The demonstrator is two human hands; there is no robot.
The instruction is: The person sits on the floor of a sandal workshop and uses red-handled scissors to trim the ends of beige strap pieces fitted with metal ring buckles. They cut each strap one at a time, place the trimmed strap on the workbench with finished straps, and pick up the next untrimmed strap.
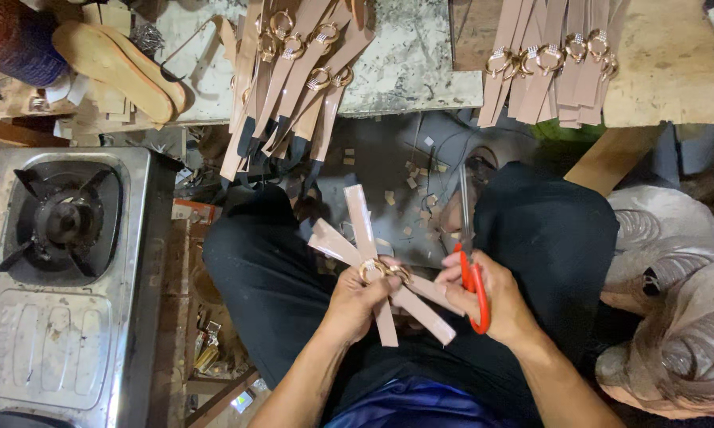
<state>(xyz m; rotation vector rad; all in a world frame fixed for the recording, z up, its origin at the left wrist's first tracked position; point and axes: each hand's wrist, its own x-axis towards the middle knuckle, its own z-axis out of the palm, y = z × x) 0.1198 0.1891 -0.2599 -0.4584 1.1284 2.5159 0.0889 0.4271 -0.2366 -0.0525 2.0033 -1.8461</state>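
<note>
My left hand grips two crossed beige straps joined by a gold ring buckle, held over my lap. My right hand holds red-handled scissors whose blades point away from me, just right of the straps. The fingers of that hand also touch the lower strap end. I sit with black trousers on, knees apart.
Two piles of finished buckled straps hang over the bench edge, one at centre and one at right. A steel gas stove stands at left. A shoe sole lies top left. Small offcuts litter the floor.
</note>
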